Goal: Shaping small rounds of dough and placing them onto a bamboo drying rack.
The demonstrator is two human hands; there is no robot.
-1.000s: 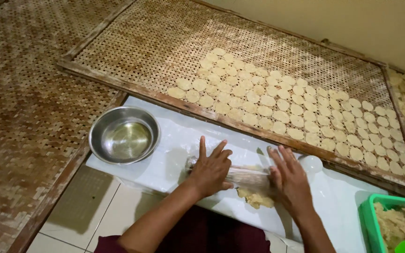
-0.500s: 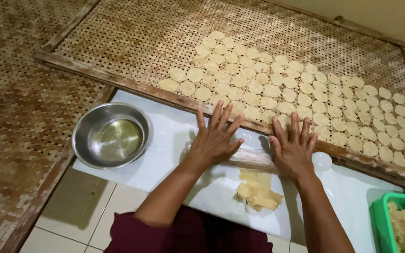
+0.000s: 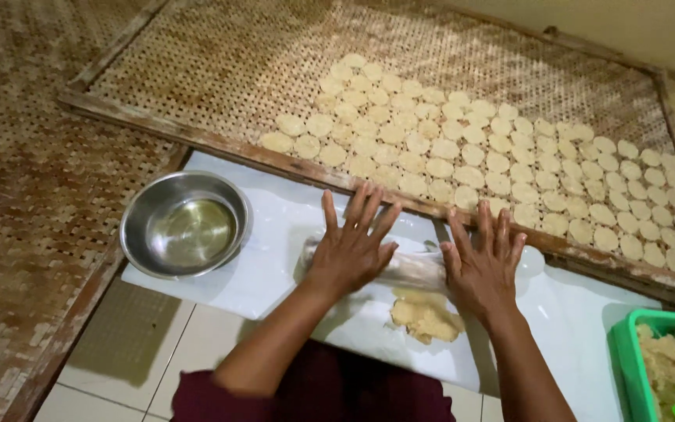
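both hands lie flat, fingers spread, on a clear roller [image 3: 417, 270] at lower centre — left hand [image 3: 351, 252], right hand [image 3: 482, 266], gripping nothing. a lump of dough [image 3: 425, 316] sits just below it on white sheeting [image 3: 275, 234] over tiled floor [image 3: 111, 344]. a steel bowl [image 3: 185, 224] stands at left; a woven tray [image 3: 220, 70] of dough discs [image 3: 462, 148] fills the top — a green tub [image 3: 626, 352] at lower right.
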